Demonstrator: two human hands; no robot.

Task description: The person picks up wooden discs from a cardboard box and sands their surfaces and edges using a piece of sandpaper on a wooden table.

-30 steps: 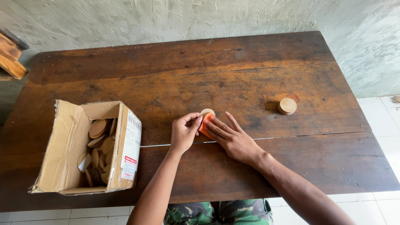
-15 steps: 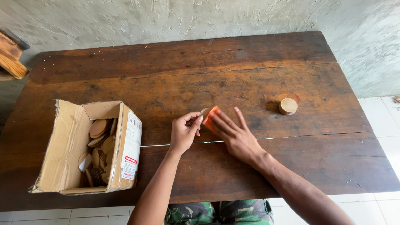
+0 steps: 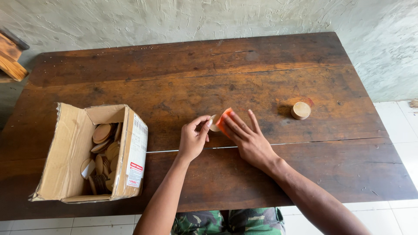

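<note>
Near the middle of the dark wooden surface (image 3: 183, 82), the left hand (image 3: 193, 139) pinches a small pale wooden disc (image 3: 214, 122) between thumb and fingertips, fingers curled close around its edge. Touching that disc on its right side, an orange sheet (image 3: 223, 120) stands tilted up off the surface, pressed by the right hand (image 3: 247, 138), whose fingers lie stretched out and nearly flat against it; the hand grips nothing.

Right of the disc and well apart, a short stack of round wooden discs (image 3: 301, 110) sits alone, with bare wood all around it up to the surface's right edge. Left of the disc, also well apart, an open cardboard box (image 3: 65, 152) rests near the front left edge, its flaps spread, with many wooden rounds (image 3: 104, 148) piled inside. Behind the disc, bare wood runs to the back edge against the rough grey wall (image 3: 217, 19). A narrow seam crosses the surface just in front of the hands.
</note>
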